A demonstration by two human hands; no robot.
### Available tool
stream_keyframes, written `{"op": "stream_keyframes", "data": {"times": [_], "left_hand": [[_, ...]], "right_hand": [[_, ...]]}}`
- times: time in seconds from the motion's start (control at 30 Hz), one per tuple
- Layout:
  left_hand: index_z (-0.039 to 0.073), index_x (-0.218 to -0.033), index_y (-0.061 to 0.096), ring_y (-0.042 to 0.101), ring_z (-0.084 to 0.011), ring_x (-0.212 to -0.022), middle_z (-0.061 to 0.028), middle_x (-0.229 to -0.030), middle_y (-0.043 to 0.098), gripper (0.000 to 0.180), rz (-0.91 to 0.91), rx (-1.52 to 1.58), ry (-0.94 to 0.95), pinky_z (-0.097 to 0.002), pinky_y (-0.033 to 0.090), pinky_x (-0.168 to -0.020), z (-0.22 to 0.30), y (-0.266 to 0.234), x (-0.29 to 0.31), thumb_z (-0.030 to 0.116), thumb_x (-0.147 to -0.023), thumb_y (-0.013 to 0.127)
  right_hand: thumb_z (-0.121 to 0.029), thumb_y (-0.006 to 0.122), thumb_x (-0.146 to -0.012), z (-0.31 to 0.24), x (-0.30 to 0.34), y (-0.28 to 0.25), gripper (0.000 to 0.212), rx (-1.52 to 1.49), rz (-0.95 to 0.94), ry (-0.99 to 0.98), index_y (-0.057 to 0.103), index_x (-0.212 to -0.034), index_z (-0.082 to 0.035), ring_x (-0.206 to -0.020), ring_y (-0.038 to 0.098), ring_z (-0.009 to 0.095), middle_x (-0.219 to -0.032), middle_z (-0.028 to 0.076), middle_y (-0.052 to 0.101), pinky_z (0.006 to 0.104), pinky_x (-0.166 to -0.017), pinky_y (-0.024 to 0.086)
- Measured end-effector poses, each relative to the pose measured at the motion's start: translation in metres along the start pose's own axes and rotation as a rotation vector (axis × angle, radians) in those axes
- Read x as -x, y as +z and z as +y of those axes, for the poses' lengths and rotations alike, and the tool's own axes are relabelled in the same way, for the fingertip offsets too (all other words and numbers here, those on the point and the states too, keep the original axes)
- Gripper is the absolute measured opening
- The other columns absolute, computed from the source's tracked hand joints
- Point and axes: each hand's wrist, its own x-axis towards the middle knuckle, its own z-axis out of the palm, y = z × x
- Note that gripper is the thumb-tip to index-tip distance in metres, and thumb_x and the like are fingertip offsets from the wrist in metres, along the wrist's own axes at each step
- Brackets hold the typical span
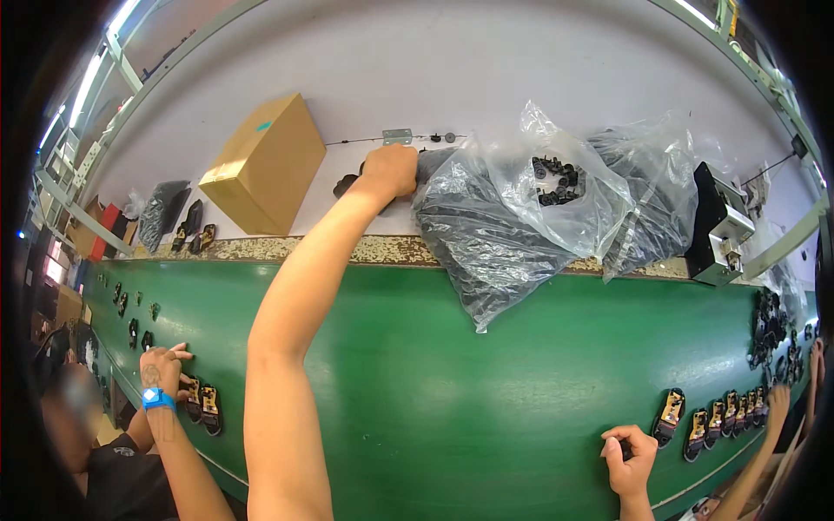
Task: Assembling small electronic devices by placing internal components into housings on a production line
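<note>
My left arm stretches across the green table to the shelf behind it. There my left hand is bent over beside some black parts and a dark plastic bag; its fingers are hidden. Low on the right, my right hand is curled closed around a small black part, mostly covered by the fingers. Just beyond that hand lies a black-and-gold assembly, an elongated black housing with a gold-coloured inner piece. Several similar assemblies stand in a row farther right.
Clear bags of black parts overhang the green surface. A cardboard box and a black-and-silver device stand on the shelf. A co-worker's hand with a blue watch touches assemblies at left; another co-worker's hand is at right.
</note>
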Motion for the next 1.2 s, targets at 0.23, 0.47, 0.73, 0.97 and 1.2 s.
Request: {"op": "stream_keyframes", "data": {"times": [0.23, 0.47, 0.73, 0.97, 1.2], "left_hand": [[0.002, -0.100, 0.073, 0.071, -0.0318, -0.091, -0.0192, -0.097, 0.072, 0.030, 0.201, 0.070, 0.010, -0.0416, 0.057, -0.075, -0.027, 0.014, -0.023, 0.026, -0.086, 0.060], [0.004, -0.094, 0.061, 0.040, -0.0134, -0.052, -0.0020, -0.066, 0.047, 0.032, 0.054, 2.076, -0.070, -0.0252, 0.026, -0.038, -0.028, -0.011, -0.049, 0.030, -0.095, 0.042], [0.004, -0.112, 0.070, 0.070, -0.0269, -0.088, -0.0142, -0.104, 0.074, 0.029, 0.161, 0.506, 0.067, -0.0361, 0.055, -0.063, -0.046, 0.038, -0.113, 0.018, -0.088, 0.063], [0.012, -0.117, 0.073, 0.064, -0.0286, -0.121, -0.0108, -0.127, 0.068, 0.036, -0.055, 0.155, -0.273, -0.0404, 0.051, -0.097, 0.018, 0.002, -0.092, 0.028, -0.087, 0.062], [0.010, -0.120, 0.071, 0.063, -0.0341, -0.119, -0.0151, -0.127, 0.067, 0.048, -0.125, 0.123, -0.186, -0.0433, 0.051, -0.097, 0.021, 0.021, -0.098, 0.039, -0.086, 0.055]], "right_hand": [[-0.008, 0.066, -0.086, 0.004, -0.002, 0.000, 0.009, -0.019, 0.031, -0.001, 0.067, -0.083, 0.001, -0.053, 0.061, 0.012, -0.060, 0.005, 0.063, 0.0248, -0.053, 0.046], [-0.008, 0.065, -0.087, 0.011, 0.000, 0.000, 0.010, -0.014, 0.074, 0.038, 0.067, -0.082, 0.001, -0.052, 0.060, 0.011, -0.059, 0.005, 0.063, 0.0241, -0.053, 0.045], [-0.007, 0.064, -0.088, 0.011, -0.001, 0.006, 0.010, -0.030, 0.057, 0.061, 0.067, -0.082, 0.001, -0.050, 0.059, 0.011, -0.058, 0.004, 0.062, 0.0237, -0.052, 0.044], [-0.015, 0.060, -0.096, 0.018, 0.000, 0.004, 0.022, -0.011, 0.091, 0.036, 0.064, -0.084, 0.004, -0.050, 0.050, 0.006, -0.058, 0.003, 0.059, 0.0217, -0.048, 0.036], [-0.013, 0.060, -0.095, 0.021, 0.001, 0.005, 0.021, -0.026, 0.119, 0.051, 0.063, -0.084, 0.004, -0.052, 0.054, 0.007, -0.060, 0.003, 0.060, 0.0215, -0.050, 0.040]]}}
